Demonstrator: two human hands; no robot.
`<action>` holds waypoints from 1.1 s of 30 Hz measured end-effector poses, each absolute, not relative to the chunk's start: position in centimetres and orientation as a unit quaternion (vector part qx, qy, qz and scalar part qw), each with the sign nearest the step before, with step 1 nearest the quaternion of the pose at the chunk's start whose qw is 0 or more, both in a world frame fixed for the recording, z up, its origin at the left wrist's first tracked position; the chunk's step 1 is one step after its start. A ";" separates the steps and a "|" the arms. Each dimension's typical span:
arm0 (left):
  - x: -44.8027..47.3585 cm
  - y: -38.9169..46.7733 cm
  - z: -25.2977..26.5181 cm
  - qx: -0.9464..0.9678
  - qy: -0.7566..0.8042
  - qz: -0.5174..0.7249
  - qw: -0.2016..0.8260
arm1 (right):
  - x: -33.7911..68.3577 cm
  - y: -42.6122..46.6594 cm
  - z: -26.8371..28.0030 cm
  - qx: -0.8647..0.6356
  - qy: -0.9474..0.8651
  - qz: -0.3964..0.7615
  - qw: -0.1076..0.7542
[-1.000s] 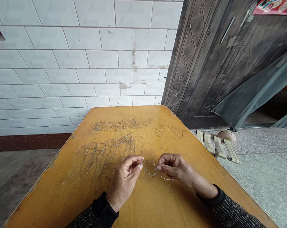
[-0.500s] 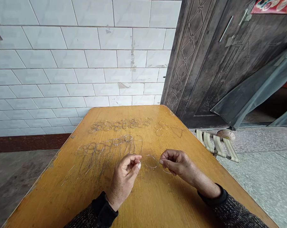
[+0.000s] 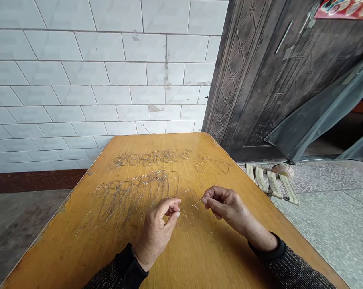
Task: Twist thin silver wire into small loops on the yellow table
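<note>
My left hand (image 3: 161, 226) is closed in a pinch, thumb and forefinger together on thin wire. Across a small gap, my right hand (image 3: 225, 204) pinches wire too. Between them a thin, shiny wire (image 3: 194, 192) curves in an open arc, with short ends crossing near my right fingertips. Whether both hands hold the same piece I cannot tell. Left of my left hand lies a row of wire loops with long tails (image 3: 125, 186). Beyond it are several flower-shaped wire pieces (image 3: 147, 158). Another looped wire flower (image 3: 203, 160) and a triangular wire piece (image 3: 223, 165) lie at the right.
All the wire rests on a yellow wooden table (image 3: 193, 261) with worn edges. A white tiled wall (image 3: 109, 72) stands behind it, beside a dark carved door (image 3: 253, 80). Right of the table is a striped strap stool (image 3: 271, 182) on the floor.
The wire between my hands was a rounder ring; now it shows as an open arc with crossing ends. A lower curve under my right hand is gone from there. Both hands have barely shifted.
</note>
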State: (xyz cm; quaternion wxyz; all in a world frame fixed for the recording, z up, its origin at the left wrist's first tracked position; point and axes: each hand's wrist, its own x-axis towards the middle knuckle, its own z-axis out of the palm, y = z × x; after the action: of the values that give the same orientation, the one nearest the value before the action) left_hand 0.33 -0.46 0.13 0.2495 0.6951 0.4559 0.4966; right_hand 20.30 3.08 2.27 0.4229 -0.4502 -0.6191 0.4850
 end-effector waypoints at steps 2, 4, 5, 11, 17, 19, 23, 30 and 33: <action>0.3 -0.5 0.2 0.709 0.446 0.494 0.235 | 20.1 3.0 2.3 -0.454 -0.625 0.477 0.420; 0.3 -0.6 0.2 0.723 0.438 0.489 0.217 | 20.0 2.9 2.3 -0.460 -0.628 0.470 0.417; 0.3 -0.6 0.2 0.728 0.435 0.487 0.207 | 19.9 2.8 2.3 -0.463 -0.629 0.467 0.415; 0.4 -0.5 0.0 0.754 0.399 0.503 0.141 | 19.7 2.4 1.9 -0.487 -0.659 0.413 0.397; 0.5 -0.5 0.1 0.757 0.403 0.497 0.137 | 19.6 2.1 1.7 -0.479 -0.726 0.303 0.389; 0.5 -0.5 0.1 0.757 0.404 0.494 0.139 | 19.5 2.0 1.6 -0.471 -0.745 0.263 0.391; 0.5 -0.6 0.1 0.761 0.405 0.490 0.131 | 19.2 1.7 1.4 -0.461 -0.764 0.223 0.393; 0.7 -0.7 -0.1 0.778 0.399 0.472 0.114 | 18.5 1.5 1.3 -0.461 -0.751 0.248 0.401; 0.7 -0.6 0.0 0.773 0.402 0.474 0.127 | 18.7 1.7 1.5 -0.479 -0.704 0.286 0.439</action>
State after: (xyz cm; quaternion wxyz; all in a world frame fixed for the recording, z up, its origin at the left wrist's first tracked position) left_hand 0.67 -0.64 -0.02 0.1273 0.7729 0.4023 0.4739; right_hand 18.73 1.67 1.52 0.4391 -0.4786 -0.7045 0.2861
